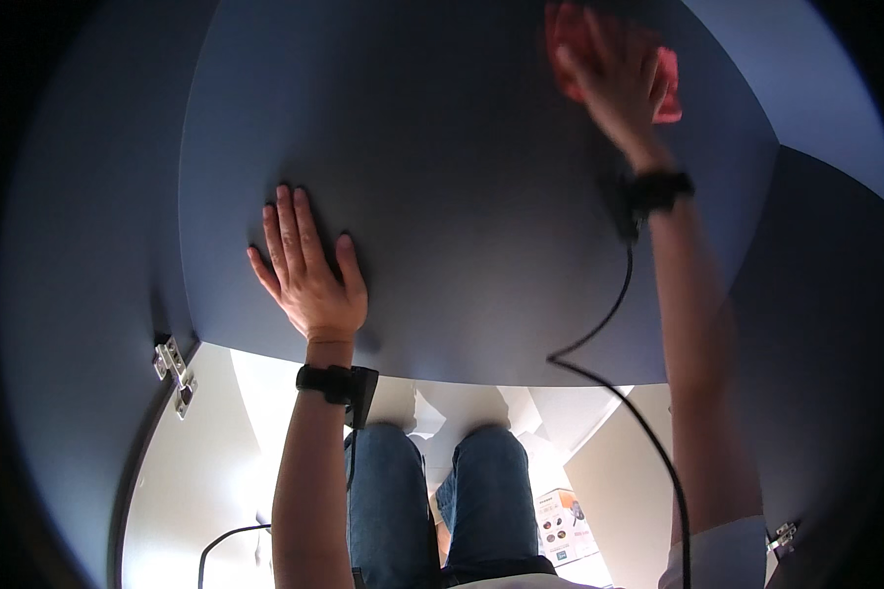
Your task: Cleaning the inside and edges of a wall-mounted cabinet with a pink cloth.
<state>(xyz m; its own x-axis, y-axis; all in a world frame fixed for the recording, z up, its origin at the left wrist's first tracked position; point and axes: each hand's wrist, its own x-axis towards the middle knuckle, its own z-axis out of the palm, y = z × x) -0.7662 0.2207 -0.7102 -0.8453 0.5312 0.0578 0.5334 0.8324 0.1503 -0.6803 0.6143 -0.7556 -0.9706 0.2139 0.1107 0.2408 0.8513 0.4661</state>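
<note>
My left hand (320, 291) lies flat, fingers spread, on the dark blue-grey panel (449, 243) inside a cabinet. Nothing is held in it. Up at the far right, my right hand (622, 88) presses a folded red cloth (667, 85) against the same panel. The hand and cloth are blurred, and part of the cloth is hidden under the palm and fingers. A black band with a small device (357, 386) is strapped to my left wrist. Another such black device (633, 202) sits at my right wrist, with a black cable (597, 324) trailing from it.
Side walls of the cabinet rise at left (96, 221) and right (803, 294). A metal hinge (173, 364) joins a white door (184, 471) at left; another hinge (783, 537) is at lower right. Below are my jeans-clad knees (390, 486) and a printed box (566, 526).
</note>
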